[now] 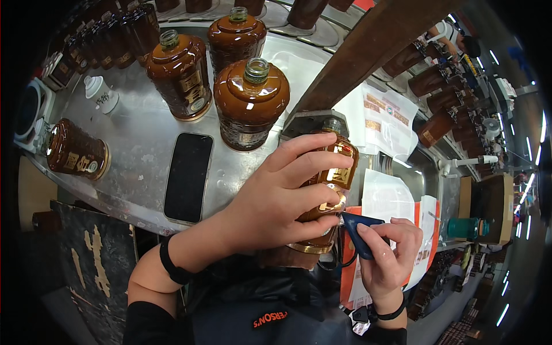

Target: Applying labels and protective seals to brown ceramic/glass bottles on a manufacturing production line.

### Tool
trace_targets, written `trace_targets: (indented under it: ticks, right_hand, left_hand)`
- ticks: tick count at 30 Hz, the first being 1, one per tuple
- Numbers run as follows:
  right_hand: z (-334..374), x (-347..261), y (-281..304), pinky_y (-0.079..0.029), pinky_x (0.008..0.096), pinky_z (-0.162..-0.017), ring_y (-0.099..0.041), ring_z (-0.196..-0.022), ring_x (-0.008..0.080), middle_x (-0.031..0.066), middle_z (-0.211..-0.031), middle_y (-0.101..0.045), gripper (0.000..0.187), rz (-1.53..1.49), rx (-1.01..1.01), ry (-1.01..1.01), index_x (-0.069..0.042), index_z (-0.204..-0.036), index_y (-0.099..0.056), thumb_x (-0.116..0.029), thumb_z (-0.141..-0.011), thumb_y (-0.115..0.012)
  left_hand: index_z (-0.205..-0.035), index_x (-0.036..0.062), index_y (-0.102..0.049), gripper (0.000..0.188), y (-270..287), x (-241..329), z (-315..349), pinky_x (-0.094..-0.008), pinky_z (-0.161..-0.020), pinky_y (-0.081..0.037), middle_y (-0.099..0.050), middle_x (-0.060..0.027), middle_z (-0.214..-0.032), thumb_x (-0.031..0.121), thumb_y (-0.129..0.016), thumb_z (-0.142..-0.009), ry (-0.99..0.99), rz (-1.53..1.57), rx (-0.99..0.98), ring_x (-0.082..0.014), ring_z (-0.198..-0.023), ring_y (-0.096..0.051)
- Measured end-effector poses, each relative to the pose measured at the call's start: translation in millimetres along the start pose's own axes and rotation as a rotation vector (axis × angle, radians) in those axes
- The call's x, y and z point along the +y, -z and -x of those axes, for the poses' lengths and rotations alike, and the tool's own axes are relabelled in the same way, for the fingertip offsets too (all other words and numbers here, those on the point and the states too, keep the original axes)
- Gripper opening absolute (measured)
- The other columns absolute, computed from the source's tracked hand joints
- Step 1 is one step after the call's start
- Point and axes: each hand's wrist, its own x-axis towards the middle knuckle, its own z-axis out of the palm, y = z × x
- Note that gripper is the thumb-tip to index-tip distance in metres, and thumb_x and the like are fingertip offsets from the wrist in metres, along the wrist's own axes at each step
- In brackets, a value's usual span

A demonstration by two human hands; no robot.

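Note:
My left hand lies across an amber-brown glass bottle with gold labels, fingers curled over its side. The bottle is tilted, its open neck pointing away from me and its gold-rimmed base near my body. In my right hand, a dark blue, flat, roughly triangular piece is pinched between thumb and fingers. Its tip touches or nearly touches the bottle's right side, close to my left thumb. I cannot make out exactly what kind of tool it is.
Upright brown bottles stand just beyond my left hand. A black phone, a bottle on its side and a white squeeze bottle are further left. A brown beam slants overhead; label sheets lie to the right.

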Motion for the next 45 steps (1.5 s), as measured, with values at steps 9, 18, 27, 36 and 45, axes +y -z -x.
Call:
trace_targets:
  ticks: [9,18,27,36,45]
  right_hand:
    - [-5,3,-3,-0.041,0.0363,-0.071,-0.053,-0.082,0.0260,0.0067,-0.089,-0.060,0.042,-0.158,0.034,-0.097,-0.007,-0.101,-0.072,0.003,-0.061,-0.073]
    - [-14,-3,-7,-0.043,0.0330,-0.068,-0.052,-0.079,0.0238,0.0062,-0.085,-0.058,0.041,-0.215,0.004,-0.155,-0.006,-0.102,-0.073,0.003,-0.062,-0.075]
    - [-22,-9,-3,-0.045,0.0348,-0.070,-0.051,-0.080,0.0246,0.0034,-0.086,-0.057,0.047,-0.087,-0.086,0.063,-0.010,-0.104,-0.074,-0.002,-0.057,-0.074]
    - [-19,-2,-3,-0.041,0.0350,-0.074,-0.053,-0.084,0.0238,0.0024,-0.088,-0.059,0.044,-0.091,-0.042,-0.040,-0.012,-0.101,-0.074,0.002,-0.059,-0.070]
    - [-7,5,11,-0.040,0.0319,-0.071,-0.052,-0.081,0.0212,0.0034,-0.083,-0.059,0.028,-0.342,-0.090,-0.175,-0.010,-0.096,-0.074,-0.005,-0.068,-0.078]
  left_hand:
    - [-0.086,0.0120,-0.071,0.016,3,4,-4,-0.0445,-0.106,-0.037,-0.061,-0.0069,-0.123,0.009,-0.079,-0.072,0.112,0.052,-0.033,-0.0346,-0.132,-0.045]
    - [-0.084,0.0095,-0.074,0.009,6,6,-9,-0.0452,-0.108,-0.035,-0.062,-0.0072,-0.125,0.009,-0.076,-0.075,0.171,0.072,-0.059,-0.0355,-0.133,-0.044]
    - [-0.085,0.0099,-0.074,0.009,6,5,-9,-0.0463,-0.107,-0.037,-0.061,-0.0080,-0.127,0.009,-0.076,-0.076,0.144,0.070,-0.054,-0.0377,-0.133,-0.044]
    - [-0.083,0.0095,-0.074,0.009,6,3,-8,-0.0467,-0.107,-0.037,-0.062,-0.0074,-0.127,0.009,-0.077,-0.074,0.149,0.084,-0.052,-0.0374,-0.133,-0.044]
    - [-0.090,0.0123,-0.078,0.018,9,2,-5,-0.0472,-0.109,-0.033,-0.060,-0.0083,-0.129,0.011,-0.060,-0.087,0.169,0.152,-0.056,-0.0387,-0.133,-0.043]
